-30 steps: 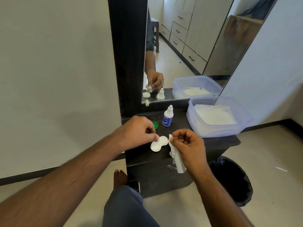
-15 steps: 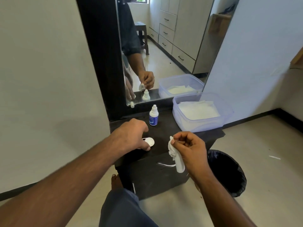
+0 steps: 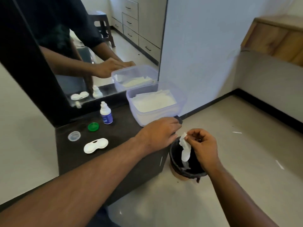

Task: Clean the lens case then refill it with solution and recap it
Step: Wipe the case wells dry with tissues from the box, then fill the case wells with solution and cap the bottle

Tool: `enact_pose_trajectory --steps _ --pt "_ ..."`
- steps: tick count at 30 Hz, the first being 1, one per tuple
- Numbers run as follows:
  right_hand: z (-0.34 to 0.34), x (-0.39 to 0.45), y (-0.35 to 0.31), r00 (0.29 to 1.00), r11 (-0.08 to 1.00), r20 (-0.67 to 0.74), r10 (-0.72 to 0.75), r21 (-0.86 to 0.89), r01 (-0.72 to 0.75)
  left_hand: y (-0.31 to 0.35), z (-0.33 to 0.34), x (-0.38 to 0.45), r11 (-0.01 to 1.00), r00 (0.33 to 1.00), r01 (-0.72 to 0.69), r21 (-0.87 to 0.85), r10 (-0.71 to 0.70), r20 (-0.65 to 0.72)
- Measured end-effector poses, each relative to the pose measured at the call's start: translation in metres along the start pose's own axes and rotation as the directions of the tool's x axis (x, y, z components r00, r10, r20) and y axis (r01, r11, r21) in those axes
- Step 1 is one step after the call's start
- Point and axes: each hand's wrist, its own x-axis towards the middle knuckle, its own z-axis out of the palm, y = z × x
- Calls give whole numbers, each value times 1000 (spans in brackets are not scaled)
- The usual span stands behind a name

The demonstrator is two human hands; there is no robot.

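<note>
The right hand (image 3: pixel 202 145) pinches a used tissue (image 3: pixel 185 149) over the black bin (image 3: pixel 185 171), while the left hand (image 3: pixel 159 134) rests with loose fingers, holding nothing, at the tub (image 3: pixel 180 102) of clean tissues. The lens case (image 3: pixel 95 145) lies open at the near left of the table (image 3: pixel 124 133); it looks light, stiff and probably slippery, best held by its middle bridge. The solution bottle (image 3: pixel 106 113) stands farther back.

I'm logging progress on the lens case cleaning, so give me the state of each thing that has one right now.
Lens case: open, both wells uncapped, lying on the dark tabletop.
Green cap: off, on the tabletop.
Clear cap: off, on the tabletop.
Solution bottle: upright, capped.
Tissue box: lidless, holding tissues.
Used tissue: pinched by right hand over the bin.
Left hand: near the tabletop's corner, holding nothing visible.
</note>
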Motion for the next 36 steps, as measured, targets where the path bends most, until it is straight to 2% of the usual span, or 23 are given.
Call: enact_pose_trajectory --steps 4,6,14,19,24,29,32,36 --pt "-26 27 45 999 991 -29 45 -123 -48 -9 33 32 984 992 -125 125 120 47" --pt "-34 41 71 995 979 -37 87 -181 -93 -14 43 43 980 989 -134 146 124 77" --pt "-23 77 143 963 909 -105 248 -319 -269 -29 59 50 994 994 -107 -8 107 -19" --pt "-6 84 149 968 900 -86 238 -355 -253 -32 61 51 992 991 -120 -39 118 -63" --pt "-1 79 127 982 929 -65 178 -319 -190 -32 65 52 993 991 -119 -18 117 -63" --pt "-1 63 60 998 967 -62 7 -252 -22 -23 56 43 991 988 -136 -15 135 -70" --pt "-2 42 13 995 971 -31 -98 -223 89 -13 45 23 994 992 -88 -59 83 -92" --pt "13 8 -41 977 974 68 -201 -97 207 -9 24 -31 995 988 -36 -93 21 -152"
